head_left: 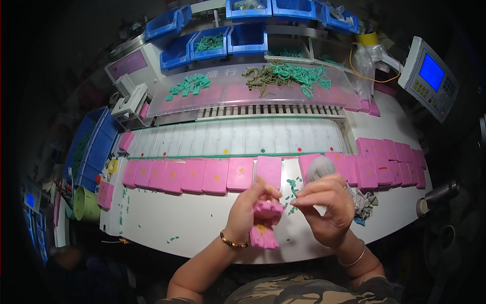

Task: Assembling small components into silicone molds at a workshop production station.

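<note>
My left hand is closed around a pink rubber mould, which is bent apart into two parts with yellow marks on the lower one. To its right, my right hand pinches a small thin green piece between thumb and fingertips, apart from the mould. Small green scraps lie on the white table just behind and between the hands. A row of pink moulds runs along the far side of the table, and a round grey object rests by the moulds behind my right hand.
Beyond the row is a long white strip with coloured dots. A clear shelf above holds green and olive pieces. Blue bins hang higher. Stacked pink moulds and a control panel stand right; a green cup stands left.
</note>
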Demonstrator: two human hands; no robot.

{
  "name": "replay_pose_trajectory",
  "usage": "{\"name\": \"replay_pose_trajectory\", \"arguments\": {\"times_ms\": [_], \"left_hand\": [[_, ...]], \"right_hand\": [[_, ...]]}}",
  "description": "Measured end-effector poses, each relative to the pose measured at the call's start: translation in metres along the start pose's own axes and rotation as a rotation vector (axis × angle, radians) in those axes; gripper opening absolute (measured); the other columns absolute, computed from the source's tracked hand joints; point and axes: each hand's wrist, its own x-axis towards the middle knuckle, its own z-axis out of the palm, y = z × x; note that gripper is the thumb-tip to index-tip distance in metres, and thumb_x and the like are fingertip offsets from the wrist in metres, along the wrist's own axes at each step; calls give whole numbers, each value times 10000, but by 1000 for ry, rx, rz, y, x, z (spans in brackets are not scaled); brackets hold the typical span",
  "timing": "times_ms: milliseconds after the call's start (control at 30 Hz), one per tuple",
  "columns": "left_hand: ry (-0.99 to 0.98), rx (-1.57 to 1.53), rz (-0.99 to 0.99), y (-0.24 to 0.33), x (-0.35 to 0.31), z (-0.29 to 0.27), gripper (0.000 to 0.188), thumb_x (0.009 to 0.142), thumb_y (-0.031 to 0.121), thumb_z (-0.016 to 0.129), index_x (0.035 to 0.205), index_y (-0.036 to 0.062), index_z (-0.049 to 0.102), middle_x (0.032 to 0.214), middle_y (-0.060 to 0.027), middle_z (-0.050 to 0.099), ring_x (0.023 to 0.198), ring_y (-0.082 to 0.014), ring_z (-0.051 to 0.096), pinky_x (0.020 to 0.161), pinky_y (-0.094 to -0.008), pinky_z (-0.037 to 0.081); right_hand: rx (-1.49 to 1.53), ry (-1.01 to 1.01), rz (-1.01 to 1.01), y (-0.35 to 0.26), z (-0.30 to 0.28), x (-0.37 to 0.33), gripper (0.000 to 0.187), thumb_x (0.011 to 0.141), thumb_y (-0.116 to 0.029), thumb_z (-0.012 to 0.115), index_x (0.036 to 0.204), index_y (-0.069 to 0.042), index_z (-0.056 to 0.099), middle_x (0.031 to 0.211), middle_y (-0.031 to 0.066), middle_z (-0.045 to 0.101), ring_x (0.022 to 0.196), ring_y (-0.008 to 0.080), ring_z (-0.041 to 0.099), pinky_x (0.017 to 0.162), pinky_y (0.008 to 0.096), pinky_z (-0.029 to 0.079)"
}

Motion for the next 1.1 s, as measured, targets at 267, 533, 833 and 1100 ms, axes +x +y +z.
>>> {"name": "replay_pose_trajectory", "arguments": {"times_ms": [267, 533, 833, 1100], "left_hand": [[-257, 406, 41, 5, -7, -1, 130, 930, 142, 623, 972, 21, 605, 850, -37, 639, 778, -83, 613, 705, -219, 487], [-307, 462, -48, 5, -4, -9, 106, 920, 125, 624, 951, 27, 599, 867, -32, 641, 774, -73, 596, 705, -213, 479], [-211, 570, 212, -7, -7, -9, 145, 908, 87, 640, 1000, -22, 616, 917, -50, 662, 819, -66, 617, 744, -219, 504], [-153, 631, 276, -3, -2, -5, 93, 920, 34, 596, 1008, 9, 583, 932, -28, 638, 832, -56, 593, 750, -224, 495]], "right_hand": [[-121, -143, -141, 7, 0, -21, 177, 661, -52, 726, 824, -113, 695, 862, -5, 653, 750, 190, 582, 631, 311, 476], [-136, -195, -198, 6, 0, -24, 211, 629, -30, 747, 812, -105, 675, 837, -20, 670, 684, 167, 562, 596, 288, 425], [332, -261, 441, 10, 0, -27, 191, 728, 47, 744, 843, -55, 631, 860, 43, 669, 711, 132, 612, 667, 264, 486], [835, -173, 1194, 22, -1, -34, 115, 833, -28, 719, 894, -24, 621, 917, 35, 645, 802, 91, 602, 657, 212, 486]]}}
